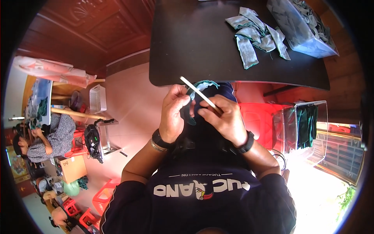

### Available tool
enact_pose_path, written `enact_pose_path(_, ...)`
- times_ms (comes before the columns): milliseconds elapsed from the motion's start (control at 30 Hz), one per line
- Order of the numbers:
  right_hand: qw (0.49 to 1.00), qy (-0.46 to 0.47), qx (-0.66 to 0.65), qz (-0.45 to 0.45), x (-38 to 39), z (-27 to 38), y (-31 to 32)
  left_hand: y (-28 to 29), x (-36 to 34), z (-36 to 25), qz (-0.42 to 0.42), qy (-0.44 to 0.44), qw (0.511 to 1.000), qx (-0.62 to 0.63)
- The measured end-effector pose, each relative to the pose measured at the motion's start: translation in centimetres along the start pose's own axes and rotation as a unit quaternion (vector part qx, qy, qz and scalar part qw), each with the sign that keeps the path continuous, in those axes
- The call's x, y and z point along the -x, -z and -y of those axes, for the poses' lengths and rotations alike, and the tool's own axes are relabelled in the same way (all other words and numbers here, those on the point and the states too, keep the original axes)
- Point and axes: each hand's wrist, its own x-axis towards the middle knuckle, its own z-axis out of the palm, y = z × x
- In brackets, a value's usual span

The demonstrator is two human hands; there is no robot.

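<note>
Pinched in my left hand [171, 111] is a dark green fabric strip [207, 84] with a pale grey side; it curls up past the fingers and hangs below them. My right hand [226, 117] is closed around a thin white stick [194, 89], which slants up and left across the strip. The stick's upper end stands free near the left fingertips. Both hands are over my lap, just in front of the black table's edge. Whether the stick touches the fabric I cannot tell.
Similar grey and green strips [255, 35] lie in a loose pile on the black table [187, 46]. A clear bin [307, 48] of fabric pieces stands at its far right. Right of me, a clear box [321, 132] holds dark green pieces beside a red stool [253, 121]. Other people work at left.
</note>
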Motion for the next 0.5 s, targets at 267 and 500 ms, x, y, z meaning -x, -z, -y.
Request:
enact_pose_path(267, 0.997, -0.046, -0.054, 0.011, -2.1, -1.1, -0.9, 0.1, -0.4, 1.2, 0.027, 0.051, 0.998, -0.012)
enact_pose_path(500, 0.995, -0.065, -0.073, 0.009, -2.0, -1.9, -1.9, 0.1, -0.7, 0.9, 0.002, 0.011, 0.999, -0.033)
